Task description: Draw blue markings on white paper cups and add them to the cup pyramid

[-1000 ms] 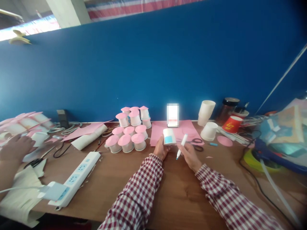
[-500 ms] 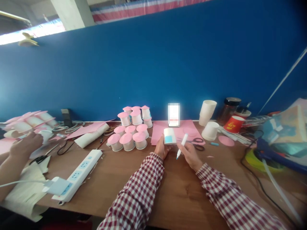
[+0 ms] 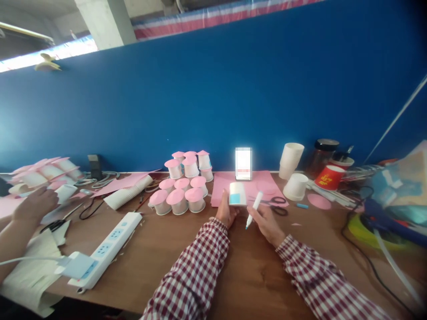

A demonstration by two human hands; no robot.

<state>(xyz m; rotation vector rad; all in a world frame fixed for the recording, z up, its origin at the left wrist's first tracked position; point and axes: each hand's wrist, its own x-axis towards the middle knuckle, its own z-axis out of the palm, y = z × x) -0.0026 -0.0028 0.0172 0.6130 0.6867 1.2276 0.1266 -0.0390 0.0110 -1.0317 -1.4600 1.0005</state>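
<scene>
A white paper cup point(image 3: 237, 190) with a light-blue coloured rectangle on its side is gripped by my left hand point(image 3: 227, 213), just in front of the pink paper point(image 3: 220, 182). My right hand point(image 3: 268, 221) is closed around a white marker point(image 3: 255, 209) with its blue tip pointing down and a little left. The tip is apart from the cup. Scissors point(image 3: 279, 206) with dark handles lie right behind my right hand, partly over the pink paper. A small blue pen cap point(image 3: 302, 206) rests on the table farther right.
Several cups with pink paper tops point(image 3: 176, 195) stand left of centre. A bright phone point(image 3: 243, 164) leans at the back. White cups point(image 3: 296, 186), a red cup point(image 3: 330, 177) and a jar are right. A power strip point(image 3: 106, 249) and a co-worker's hand point(image 3: 36, 204) are left.
The whole view has shifted slightly, so things sit a little lower in it. My hands keep hold of the cup and the marker, with little other visible change.
</scene>
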